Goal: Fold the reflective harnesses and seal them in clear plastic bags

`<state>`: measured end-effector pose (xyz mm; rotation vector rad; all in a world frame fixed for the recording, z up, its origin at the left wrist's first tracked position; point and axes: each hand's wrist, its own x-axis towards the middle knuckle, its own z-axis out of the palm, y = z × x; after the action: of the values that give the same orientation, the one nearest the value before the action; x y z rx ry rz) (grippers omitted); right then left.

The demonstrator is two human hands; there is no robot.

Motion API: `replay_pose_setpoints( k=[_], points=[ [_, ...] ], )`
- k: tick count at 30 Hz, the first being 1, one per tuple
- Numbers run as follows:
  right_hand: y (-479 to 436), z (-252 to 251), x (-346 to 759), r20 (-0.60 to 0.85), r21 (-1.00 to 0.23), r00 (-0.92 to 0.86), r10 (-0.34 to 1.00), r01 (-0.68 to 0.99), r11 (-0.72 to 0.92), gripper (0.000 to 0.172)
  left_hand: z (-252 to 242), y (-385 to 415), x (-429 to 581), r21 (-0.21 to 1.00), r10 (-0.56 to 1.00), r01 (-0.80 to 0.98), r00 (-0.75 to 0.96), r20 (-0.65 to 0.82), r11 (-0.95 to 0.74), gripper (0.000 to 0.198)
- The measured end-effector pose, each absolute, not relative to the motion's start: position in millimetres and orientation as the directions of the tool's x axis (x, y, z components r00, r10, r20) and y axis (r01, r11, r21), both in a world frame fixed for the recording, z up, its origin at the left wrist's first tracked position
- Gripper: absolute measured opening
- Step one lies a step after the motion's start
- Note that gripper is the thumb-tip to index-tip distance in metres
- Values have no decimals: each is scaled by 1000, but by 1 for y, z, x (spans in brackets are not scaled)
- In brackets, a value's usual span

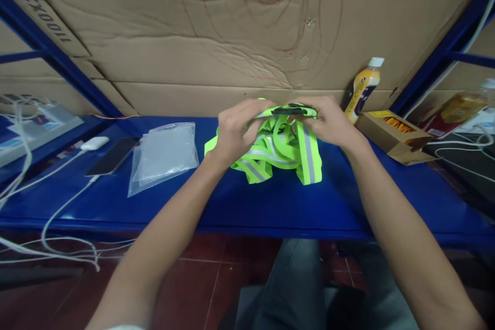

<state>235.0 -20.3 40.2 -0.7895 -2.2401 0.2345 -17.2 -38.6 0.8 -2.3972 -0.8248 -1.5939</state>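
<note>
A bundle of neon yellow-green reflective straps [273, 152] with silver-grey stripes lies in loose loops on the blue shelf. My left hand [237, 129] is closed on the left end of a raised strap section. My right hand [327, 118] grips the same section at its right end, fingers curled over the far side. Between both hands, a black buckle or fastener [289, 111] shows on the raised strap. Its exact shape is hard to make out, and some fingertips are hidden behind the straps.
Clear plastic bags [164, 152] and a phone [112, 156] on a white cable lie to the left, near a power strip [46, 131]. On the right stand a yellow-labelled bottle [363, 90] and an open cardboard box [396, 139]. Cardboard [216, 62] walls the back.
</note>
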Motion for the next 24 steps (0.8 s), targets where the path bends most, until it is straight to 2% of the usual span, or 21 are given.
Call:
replay_pose_setpoints(
  k=[2,6,8,10,13,16,19,22,24],
  points=[
    [-23,37,233,630,-299,-499,595,551,779,35,5,-40,-18,240,414,481,296,861,-843,33],
    [-27,29,230,656,-164,-503,562,633,757,59,11,-38,-22,436,552,367,318,771,-822,57],
    [-27,25,228,663,-117,-512,546,649,752,62,11,-35,-22,570,636,283,300,711,-771,64],
    [-27,23,226,660,-100,-507,554,672,734,61,11,-31,-23,678,709,220,303,636,-702,62],
    [-31,24,224,621,-106,-533,575,670,735,59,11,-26,-25,737,750,187,317,580,-649,56],
    [-37,28,226,566,-138,-598,567,610,781,67,12,-24,-28,649,694,243,259,672,-720,55],
    [-39,31,231,538,-200,-623,567,559,805,69,13,-28,-28,451,568,398,250,784,-799,44],
    [-35,35,236,518,-224,-611,599,578,784,44,13,-38,-23,280,463,487,309,831,-827,29],
    [-32,39,239,492,-215,-621,610,592,777,30,13,-43,-19,225,423,492,340,840,-841,26]
  ],
)
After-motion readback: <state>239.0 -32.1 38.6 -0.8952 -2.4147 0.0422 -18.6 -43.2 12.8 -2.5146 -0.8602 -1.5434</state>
